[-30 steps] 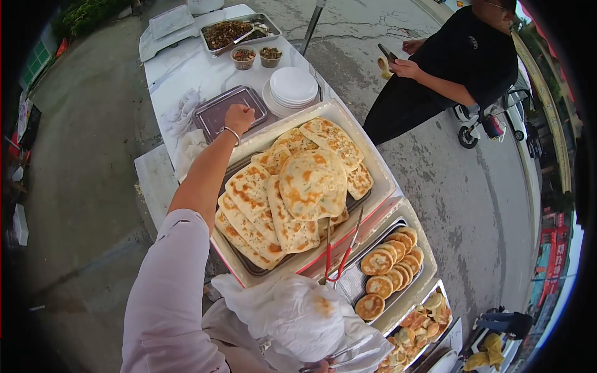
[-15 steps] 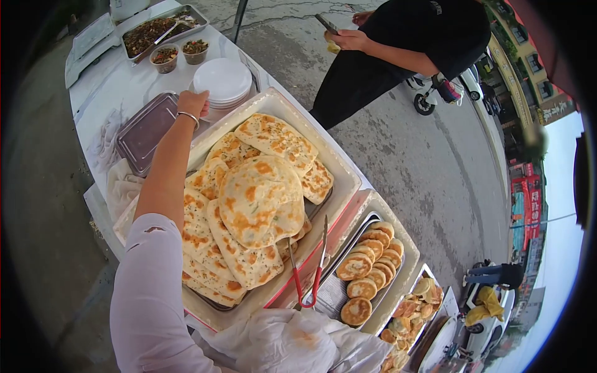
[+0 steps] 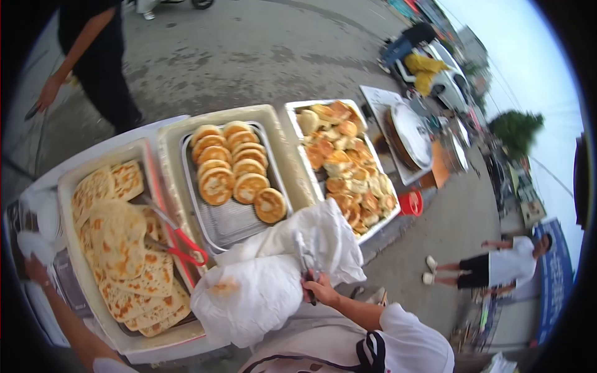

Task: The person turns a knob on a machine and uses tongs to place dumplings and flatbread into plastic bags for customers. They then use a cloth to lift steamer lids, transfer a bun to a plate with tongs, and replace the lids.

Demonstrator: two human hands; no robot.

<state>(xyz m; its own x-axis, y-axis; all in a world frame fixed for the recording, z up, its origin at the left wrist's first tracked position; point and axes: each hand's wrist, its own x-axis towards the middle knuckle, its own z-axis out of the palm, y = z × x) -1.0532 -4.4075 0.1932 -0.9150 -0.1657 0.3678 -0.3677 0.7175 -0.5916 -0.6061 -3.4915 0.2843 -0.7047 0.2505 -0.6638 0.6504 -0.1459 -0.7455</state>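
My right hand (image 3: 320, 290) is closed round the dark handles of metal tongs (image 3: 301, 252), which lie against a bunched white cloth (image 3: 255, 292). At the far left, my left hand (image 3: 37, 271) is beside a stack of white plates (image 3: 36, 247); its fingers are too dark and blurred to read. A tray (image 3: 65, 186) of large flatbreads (image 3: 118, 239) stands between my arms, with red-handled scissors (image 3: 189, 247) resting across its edge. Next to it, small round cakes (image 3: 216, 185) sit in rows on a metal tray (image 3: 233, 227).
Beyond the cakes is a white-rimmed tray (image 3: 379, 225) of browned pieces (image 3: 339, 165). Farther right are a large round lid (image 3: 411, 133) and a red container (image 3: 411, 202). A person in dark clothes (image 3: 93, 62) stands across the table; another person (image 3: 507, 267) stands at right.
The view has swung right, so the flatbreads and plates now sit farther left. My right hand with the tongs has come into view. The person in dark clothes has lowered the arm holding a phone.
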